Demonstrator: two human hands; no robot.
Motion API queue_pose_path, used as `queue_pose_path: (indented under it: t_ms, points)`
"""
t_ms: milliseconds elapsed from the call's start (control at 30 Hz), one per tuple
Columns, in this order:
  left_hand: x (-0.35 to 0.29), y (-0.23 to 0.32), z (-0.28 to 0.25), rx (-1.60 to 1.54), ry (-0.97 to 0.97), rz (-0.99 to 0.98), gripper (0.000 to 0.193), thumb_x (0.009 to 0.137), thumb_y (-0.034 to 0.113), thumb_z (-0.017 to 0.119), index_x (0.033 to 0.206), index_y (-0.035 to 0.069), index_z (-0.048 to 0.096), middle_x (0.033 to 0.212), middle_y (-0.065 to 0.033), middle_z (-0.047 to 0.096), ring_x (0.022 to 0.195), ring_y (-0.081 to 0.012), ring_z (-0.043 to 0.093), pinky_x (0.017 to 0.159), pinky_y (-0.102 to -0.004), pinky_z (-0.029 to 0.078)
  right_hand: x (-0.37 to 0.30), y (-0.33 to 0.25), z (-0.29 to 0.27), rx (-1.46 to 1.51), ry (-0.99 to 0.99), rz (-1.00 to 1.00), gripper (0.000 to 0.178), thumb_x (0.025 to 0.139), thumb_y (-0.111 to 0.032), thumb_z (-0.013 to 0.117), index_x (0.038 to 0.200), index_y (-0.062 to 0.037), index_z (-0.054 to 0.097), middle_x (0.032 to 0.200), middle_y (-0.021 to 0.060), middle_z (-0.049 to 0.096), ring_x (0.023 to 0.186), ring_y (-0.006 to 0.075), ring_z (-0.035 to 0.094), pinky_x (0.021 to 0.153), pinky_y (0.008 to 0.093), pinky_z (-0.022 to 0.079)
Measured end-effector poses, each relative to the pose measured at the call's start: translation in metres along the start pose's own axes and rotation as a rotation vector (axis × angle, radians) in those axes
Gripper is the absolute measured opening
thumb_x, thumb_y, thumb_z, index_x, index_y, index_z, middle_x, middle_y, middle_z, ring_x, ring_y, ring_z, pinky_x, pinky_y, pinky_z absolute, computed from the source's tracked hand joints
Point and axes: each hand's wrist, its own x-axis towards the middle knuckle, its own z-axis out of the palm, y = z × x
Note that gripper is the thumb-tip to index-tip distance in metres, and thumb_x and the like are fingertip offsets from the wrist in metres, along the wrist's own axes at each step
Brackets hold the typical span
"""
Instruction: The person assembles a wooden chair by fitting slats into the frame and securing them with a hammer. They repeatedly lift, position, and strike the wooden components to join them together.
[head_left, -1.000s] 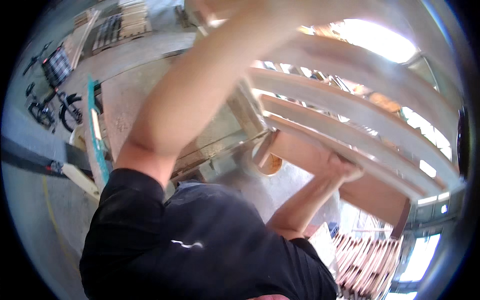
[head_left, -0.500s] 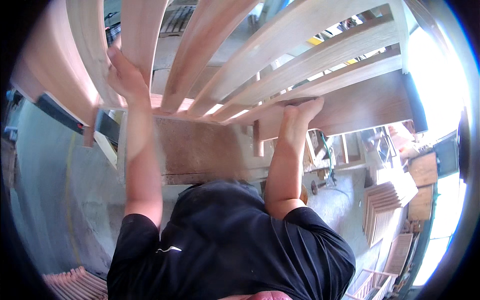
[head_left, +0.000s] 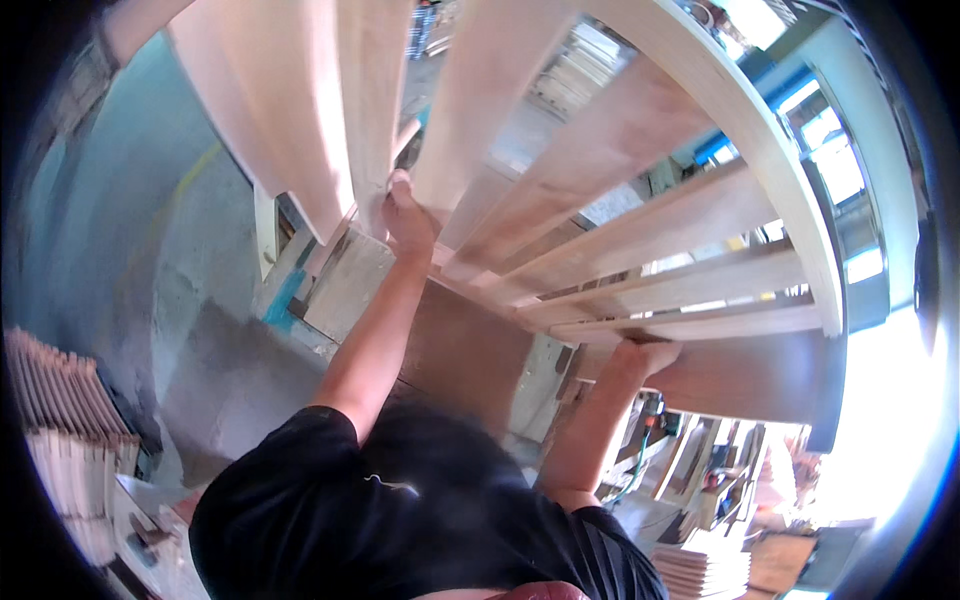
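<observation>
Head view: pale unfinished-wood slatted frame point(head_left: 600, 165) spans upper middle to right, beyond both hands, slats point(head_left: 650, 235) fanning up and rightward; left hand point(head_left: 410, 220) wrapped round one, right hand point(head_left: 645, 357) touching lower-right flat brown wooden board point(head_left: 750, 375), grip hidden, can't tell.

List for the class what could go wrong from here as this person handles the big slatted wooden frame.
1. The wooden frame spreads well beyond both hands, so an outer end might swing and knock something nearby.
2. The left grip is among the slats, and fingers could get pinched if the frame came down on the table.
3. The slats fill much of the view ahead, so something beyond them could be missed.
</observation>
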Motion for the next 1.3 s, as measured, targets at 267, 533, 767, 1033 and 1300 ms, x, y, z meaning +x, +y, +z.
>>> queue_pose_path:
  t_ms: [267,533,767,1033,1300]
  points:
    - [0.019,-0.065,0.009,0.370,0.143,0.229,0.056,0.096,0.049,0.055,0.079,-0.004,0.063,0.072,-0.0190,0.058,0.072,-0.0274,0.059,0.073,-0.0448,0.046,0.048,0.027,-0.021,-0.005,-0.053,0.009,0.059,0.095,-0.047,0.051,0.142,-0.0125,0.054,0.139,0.0126,0.058,0.125,0.0339,0.057,0.104,0.0530,0.048]
    - [0.025,-0.064,0.006,0.427,0.025,0.148,0.060,0.096,0.055,0.055,0.070,0.001,0.061,0.061,-0.0126,0.055,0.062,-0.0244,0.055,0.065,-0.0432,0.044,0.036,0.035,-0.004,-0.067,0.027,-0.020,0.059,0.094,-0.048,0.051,0.142,-0.0137,0.055,0.142,0.0131,0.056,0.127,0.0341,0.056,0.106,0.0534,0.047]
    - [0.040,-0.075,-0.006,0.474,0.039,0.109,0.063,0.098,0.054,0.052,0.069,-0.001,0.059,0.061,-0.0154,0.052,0.061,-0.0260,0.053,0.064,-0.0437,0.043,0.048,0.047,-0.003,-0.111,-0.013,0.021,0.062,0.093,-0.051,0.051,0.142,-0.0142,0.054,0.141,0.0130,0.056,0.125,0.0342,0.057,0.104,0.0546,0.048]
    - [0.055,-0.087,-0.013,0.403,0.006,0.089,0.059,0.102,0.047,0.048,0.072,-0.003,0.059,0.062,-0.0137,0.055,0.064,-0.0253,0.054,0.065,-0.0441,0.043,0.050,0.065,0.009,-0.118,-0.039,0.037,0.065,0.094,-0.055,0.050,0.145,-0.0144,0.050,0.138,0.0134,0.057,0.126,0.0341,0.057,0.103,0.0544,0.048]
    - [0.069,-0.118,-0.050,0.494,-0.285,0.041,0.053,0.104,0.050,0.042,0.106,0.000,0.058,0.099,-0.0137,0.059,0.096,-0.0246,0.055,0.087,-0.0410,0.044,0.105,0.067,-0.066,-0.341,-0.268,-0.054,0.043,0.102,-0.033,0.051,0.136,-0.0062,0.054,0.127,0.0117,0.062,0.110,0.0294,0.062,0.091,0.0441,0.054]
